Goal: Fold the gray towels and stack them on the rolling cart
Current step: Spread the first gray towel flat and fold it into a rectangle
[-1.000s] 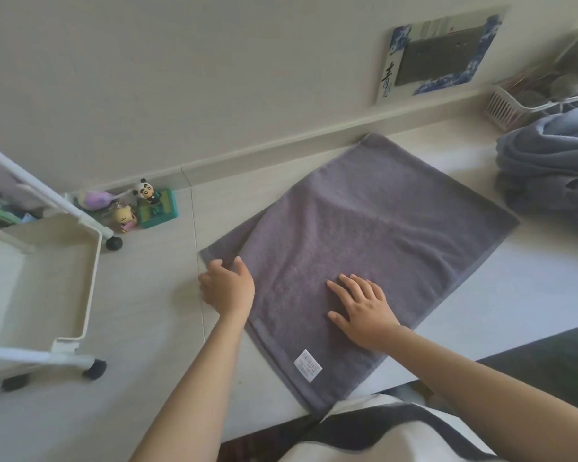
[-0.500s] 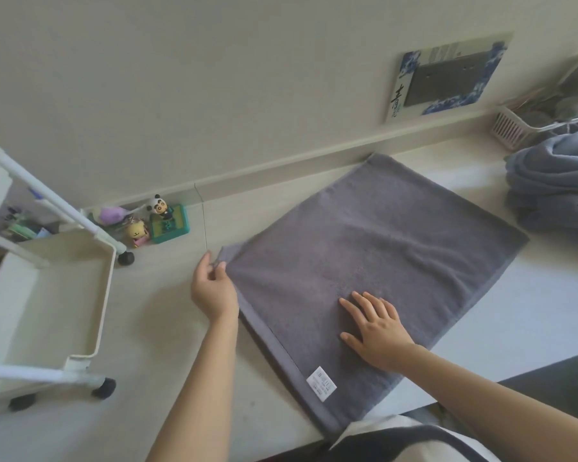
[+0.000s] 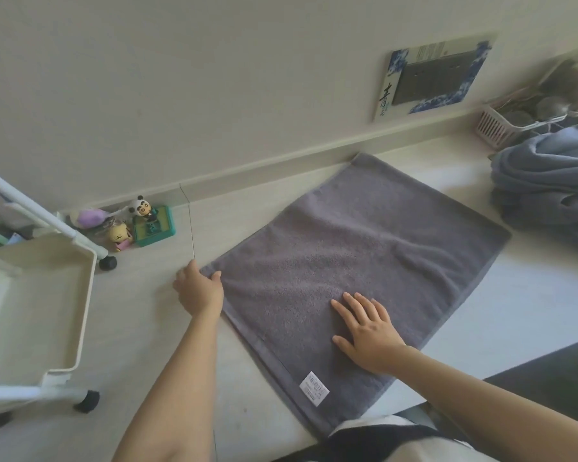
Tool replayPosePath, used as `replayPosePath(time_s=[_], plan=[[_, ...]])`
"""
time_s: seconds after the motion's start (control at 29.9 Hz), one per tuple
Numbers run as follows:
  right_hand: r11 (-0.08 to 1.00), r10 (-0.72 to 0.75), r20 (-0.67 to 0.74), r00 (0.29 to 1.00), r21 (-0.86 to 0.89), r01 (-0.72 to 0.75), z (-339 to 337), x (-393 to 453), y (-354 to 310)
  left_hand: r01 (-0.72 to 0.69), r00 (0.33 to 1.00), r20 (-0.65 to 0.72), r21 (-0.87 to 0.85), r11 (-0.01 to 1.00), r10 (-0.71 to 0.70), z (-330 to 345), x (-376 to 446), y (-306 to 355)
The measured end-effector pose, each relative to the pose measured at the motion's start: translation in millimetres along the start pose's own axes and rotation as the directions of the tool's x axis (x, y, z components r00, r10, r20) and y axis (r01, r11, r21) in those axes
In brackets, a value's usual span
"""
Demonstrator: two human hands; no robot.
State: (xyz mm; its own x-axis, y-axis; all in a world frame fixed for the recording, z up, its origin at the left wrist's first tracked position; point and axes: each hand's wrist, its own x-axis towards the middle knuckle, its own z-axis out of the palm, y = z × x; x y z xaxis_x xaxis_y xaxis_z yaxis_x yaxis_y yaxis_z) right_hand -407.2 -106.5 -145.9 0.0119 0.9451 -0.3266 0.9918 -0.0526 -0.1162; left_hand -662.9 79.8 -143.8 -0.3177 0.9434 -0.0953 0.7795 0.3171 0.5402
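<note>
We are looking down from the head camera at a pale wood-grain floor (image 3: 141, 328) that meets a cream wall (image 3: 214, 78) along a low baseboard. A gray towel (image 3: 364, 261) lies spread flat on this floor, one far corner just short of the baseboard, and we take it as our landmark. Its white label (image 3: 314, 392) sits near the towel's nearest corner. Our left hand (image 3: 199, 290) is at the towel's left corner, fingers curled over the edge and the thumb lying on top of the cloth, so it pinches that corner. Our right hand (image 3: 367, 331) rests flat on the towel's near half, fingers straight and slightly spread, pressing the cloth down and holding nothing. Left of the towel, well apart from it, stands the white rolling cart (image 3: 37, 305), its tray shallow and pale, with black casters at its near and far corners. Between the cart and the towel, against the baseboard, sits a small cluster of toys: a panda figure (image 3: 141, 207) on a green box (image 3: 154, 226), a yellow figure (image 3: 118, 235) and a purple one (image 3: 89, 217). Right of the towel, near its far right corner, lies a heap of gray-blue towels (image 3: 548, 188), crumpled and unfolded. Beyond that heap, a pink basket (image 3: 501, 125) stands by the wall. Above the towel's far corner, a blue-and-white framed card (image 3: 434, 78) leans against the wall.
</note>
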Motion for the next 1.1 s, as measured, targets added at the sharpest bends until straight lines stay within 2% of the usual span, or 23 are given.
replayPosePath(time_s=[0.07, 0.1, 0.13, 0.23, 0.3, 0.4, 0.5, 0.57, 0.64, 0.7, 0.87, 1.04, 1.1], plan=[[0.998, 0.043, -0.034, 0.999, 0.055, -0.041, 4, -2, -11, -0.128, 0.99, 0.066, 0.105, 0.986, 0.122, 2, 2, -2], [0.996, 0.014, -0.053, 0.998, 0.091, -0.009, 8, -5, -17, -0.173, 0.982, 0.107, 0.152, 0.973, 0.158, 4, 2, -3], [0.994, -0.043, -0.038, 0.998, 0.101, 0.047, 11, -9, -22, -0.188, 0.977, 0.132, 0.182, 0.965, 0.166, 5, 2, -5], [0.972, -0.233, -0.062, 0.97, -0.027, 0.232, 20, -19, -12, -0.152, 0.983, 0.134, 0.214, 0.965, 0.125, 4, -1, -7], [0.964, -0.262, -0.041, 0.964, -0.064, 0.259, 14, -15, 9, -0.149, 0.982, 0.149, 0.226, 0.963, 0.117, 2, -6, -8], [0.963, -0.257, -0.01, 0.966, -0.091, 0.255, 5, -11, 51, -0.171, 0.971, 0.2, 0.189, 0.967, 0.132, 1, -18, -9], [0.978, -0.207, -0.052, 0.977, -0.04, 0.205, -10, -14, 76, -0.169, 0.951, 0.28, 0.124, 0.978, 0.129, 5, -34, -9], [0.982, -0.185, -0.126, 0.975, 0.021, 0.189, -20, -19, 67, -0.13, 0.946, 0.309, 0.078, 0.988, 0.099, 9, -46, -6], [0.967, -0.234, -0.211, 0.949, 0.049, 0.25, -18, -23, 46, -0.074, 0.952, 0.296, -0.01, 0.997, 0.073, 10, -56, 1], [0.944, -0.3, -0.214, 0.93, 0.077, 0.322, -6, -28, 22, -0.022, 0.955, 0.293, -0.106, 0.994, 0.052, 9, -60, 5], [0.94, -0.275, -0.236, 0.932, 0.137, 0.313, 13, -38, 4, -0.004, 0.95, 0.312, -0.074, 0.997, 0.027, 3, -61, 5], [0.94, -0.23, -0.365, 0.902, 0.158, 0.303, 19, -38, -3, 0.051, 0.959, 0.285, -0.167, 0.985, -0.001, -1, -60, -3], [0.943, -0.236, -0.367, 0.9, 0.139, 0.304, 18, -37, -7, 0.082, 0.961, 0.276, -0.219, 0.972, -0.019, -2, -60, -6]])
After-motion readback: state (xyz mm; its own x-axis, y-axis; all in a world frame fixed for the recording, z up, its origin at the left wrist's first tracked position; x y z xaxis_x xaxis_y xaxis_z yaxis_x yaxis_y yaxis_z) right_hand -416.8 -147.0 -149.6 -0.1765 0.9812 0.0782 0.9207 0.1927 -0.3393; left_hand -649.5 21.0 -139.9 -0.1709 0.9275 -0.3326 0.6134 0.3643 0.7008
